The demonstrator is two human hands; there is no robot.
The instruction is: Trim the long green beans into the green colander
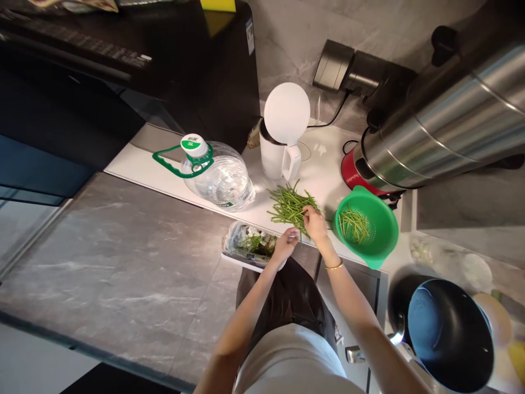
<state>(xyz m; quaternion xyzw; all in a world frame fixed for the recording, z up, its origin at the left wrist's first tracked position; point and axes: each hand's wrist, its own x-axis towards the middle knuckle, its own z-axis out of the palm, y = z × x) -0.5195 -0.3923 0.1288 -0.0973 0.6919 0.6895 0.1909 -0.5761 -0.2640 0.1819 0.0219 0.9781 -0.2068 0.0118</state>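
A loose pile of thin green stalks (289, 205) lies on the white counter (135, 167). My right hand (315, 223) rests on the near edge of the pile, fingers pinched on a few stalks. My left hand (287, 243) is just beside it, fingers closed on the lower end of the same stalks, above a clear plastic tray (246, 245) of green and white scraps. A green colander (371, 225) with several trimmed stalks stands to the right of my right hand.
A large clear water bottle (219, 178) with green handle lies left of the pile. Behind stands a white kettle (281, 153) with its lid up. A steel and red appliance (410, 148) sits at right, a dark pot (449, 334) at lower right.
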